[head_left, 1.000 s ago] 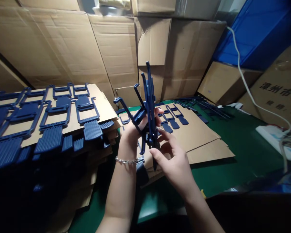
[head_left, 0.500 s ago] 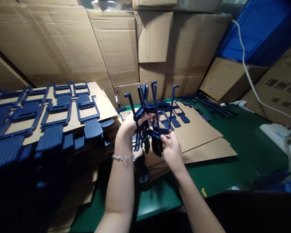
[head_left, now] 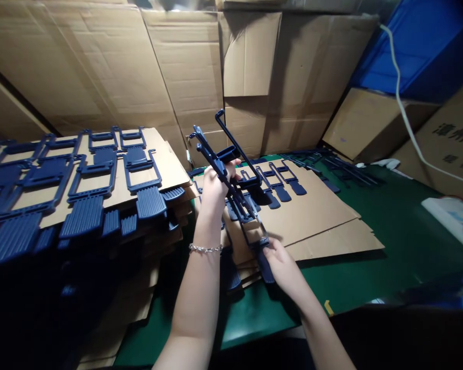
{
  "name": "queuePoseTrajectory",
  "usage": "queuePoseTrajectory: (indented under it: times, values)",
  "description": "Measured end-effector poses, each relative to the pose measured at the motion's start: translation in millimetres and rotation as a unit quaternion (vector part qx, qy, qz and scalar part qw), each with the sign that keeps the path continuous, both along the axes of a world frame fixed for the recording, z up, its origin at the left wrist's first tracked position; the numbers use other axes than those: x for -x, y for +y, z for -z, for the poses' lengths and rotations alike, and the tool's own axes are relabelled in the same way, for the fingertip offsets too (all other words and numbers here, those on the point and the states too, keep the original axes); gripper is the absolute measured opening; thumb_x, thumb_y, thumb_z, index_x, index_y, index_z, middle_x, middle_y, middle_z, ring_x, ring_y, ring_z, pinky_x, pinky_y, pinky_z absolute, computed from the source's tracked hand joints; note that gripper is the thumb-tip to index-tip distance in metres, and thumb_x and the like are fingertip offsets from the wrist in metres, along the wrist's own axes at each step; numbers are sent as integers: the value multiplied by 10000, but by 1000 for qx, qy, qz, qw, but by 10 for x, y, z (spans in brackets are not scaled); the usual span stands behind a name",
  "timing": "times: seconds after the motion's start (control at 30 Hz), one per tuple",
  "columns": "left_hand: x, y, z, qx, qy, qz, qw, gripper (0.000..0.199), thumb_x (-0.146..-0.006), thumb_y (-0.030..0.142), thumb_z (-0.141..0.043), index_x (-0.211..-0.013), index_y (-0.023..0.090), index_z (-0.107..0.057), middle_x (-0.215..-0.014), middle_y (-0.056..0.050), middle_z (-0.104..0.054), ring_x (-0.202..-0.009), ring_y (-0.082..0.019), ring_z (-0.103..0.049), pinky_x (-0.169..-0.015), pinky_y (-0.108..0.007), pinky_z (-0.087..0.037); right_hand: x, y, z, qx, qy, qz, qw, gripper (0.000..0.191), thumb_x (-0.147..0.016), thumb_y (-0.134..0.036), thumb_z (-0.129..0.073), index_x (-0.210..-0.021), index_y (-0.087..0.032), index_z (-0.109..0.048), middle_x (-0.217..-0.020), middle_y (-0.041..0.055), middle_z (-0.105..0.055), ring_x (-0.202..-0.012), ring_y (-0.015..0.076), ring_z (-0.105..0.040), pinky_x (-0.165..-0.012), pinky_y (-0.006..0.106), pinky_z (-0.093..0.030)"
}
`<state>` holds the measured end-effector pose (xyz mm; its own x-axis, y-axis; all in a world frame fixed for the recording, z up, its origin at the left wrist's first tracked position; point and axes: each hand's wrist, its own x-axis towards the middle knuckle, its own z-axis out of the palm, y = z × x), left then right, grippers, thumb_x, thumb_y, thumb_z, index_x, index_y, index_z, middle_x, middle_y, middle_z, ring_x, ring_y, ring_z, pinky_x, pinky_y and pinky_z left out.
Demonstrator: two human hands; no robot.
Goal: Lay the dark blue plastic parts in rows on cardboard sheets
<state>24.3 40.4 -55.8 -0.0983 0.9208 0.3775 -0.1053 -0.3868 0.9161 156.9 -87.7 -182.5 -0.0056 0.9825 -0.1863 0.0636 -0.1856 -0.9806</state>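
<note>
Beyond held blue frames (head_left: 250, 183), a carton (head_left: 453, 147) reads "漳州".

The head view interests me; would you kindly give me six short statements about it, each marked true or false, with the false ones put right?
1. The left hand holds blue frames. True.
2. The bracelet is on the right arm. False: it is on the left arm.
3. The right hand grips a frame at its pad. True.
4. The table is red. False: it is green.
5. A small yellow piece lies near the table's front edge. True.
6. The blue box is at the view's upper left. False: it is at the upper right.
</note>
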Motion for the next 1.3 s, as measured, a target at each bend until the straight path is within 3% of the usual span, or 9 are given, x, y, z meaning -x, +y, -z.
queuePoseTrajectory:
  times: [0.13,0.3,0.37,0.47,0.6,0.77,0.93,1.13,1.3]
  values:
    - [-4,10,3,2,16,-1,1000,142,-705,285,-595,-745,152,-627,-527,35,-454,-502,-85,-496,-436,-189,-344,29,5,-32,14,-15,-19,1000,421,-825,-392,-397,-1147,-130,-466,-751,37,-574,-648,149,-540,-586,260,-416]
    - [-60,85,44,44,49,-22,998,101,-685,211,-559,-696,131,-621,-498,23,-494,-466,-82,-476,-445,-186,-360,49,21,-130,36,-202,-21,978,636,-817,-352,-436,-1393,-140,-270,-757,42,-600,-709,186,-577,-644,287,-425]
    - [-96,112,59,71,62,-37,995,102,-682,205,-551,-679,126,-616,-494,13,-513,-459,-84,-473,-437,-186,-352,93,-3,-200,28,-265,-34,963,727,-796,-363,-480,-1429,-149,-195,-870,69,-612,-828,217,-587,-705,313,-438]
    - [-140,123,69,91,82,-48,991,111,-686,223,-556,-678,125,-608,-482,12,-510,-458,-88,-465,-440,-188,-352,192,-60,-300,-12,-321,-45,946,724,-772,-355,-517,-1410,-125,-262,-1165,132,-520,-1097,260,-492,-880,347,-409]
    - [-146,97,72,97,110,-5,989,174,-687,247,-563,-560,130,-542,-494,-2,-518,-469,-93,-479,-456,-195,-365,308,-130,-375,-33,-368,0,929,693,-808,-363,-465,-1424,-150,-229,-1223,151,-439,-1108,288,-479,-856,382,-432]
    - [-127,-3,40,81,176,89,977,247,-678,305,-613,-529,132,-517,-471,-3,-514,-465,-93,-482,-471,-196,-368,245,-136,-366,-74,-354,51,931,621,-817,-406,-440,-1370,-151,-316,-1237,142,-436,-1106,283,-465,-865,407,-427]
    - [-192,-118,10,118,183,172,961,328,-696,384,-621,-521,140,-488,-479,-18,-531,-431,-90,-467,-457,-207,-370,6,15,-321,-147,-276,187,931,627,-790,-488,-487,-1307,-148,-383,-1167,148,-500,-1023,259,-497,-793,395,-448]
    - [-244,-127,111,104,106,294,944,366,-751,431,-574,-541,146,-485,-529,0,-483,-531,-97,-509,-556,-229,-436,-133,226,-309,-132,-51,134,981,453,-755,-490,-552,-1050,-147,-540,-988,88,-602,-839,181,-577,-747,316,-465]
    - [-169,-151,40,112,100,319,936,278,-761,420,-587,-743,143,-601,-722,-36,-615,-642,-111,-576,-642,-236,-471,-137,134,-322,-157,2,147,977,336,-768,-459,-561,-878,-145,-516,-745,28,-586,-655,131,-550,-616,256,-457]
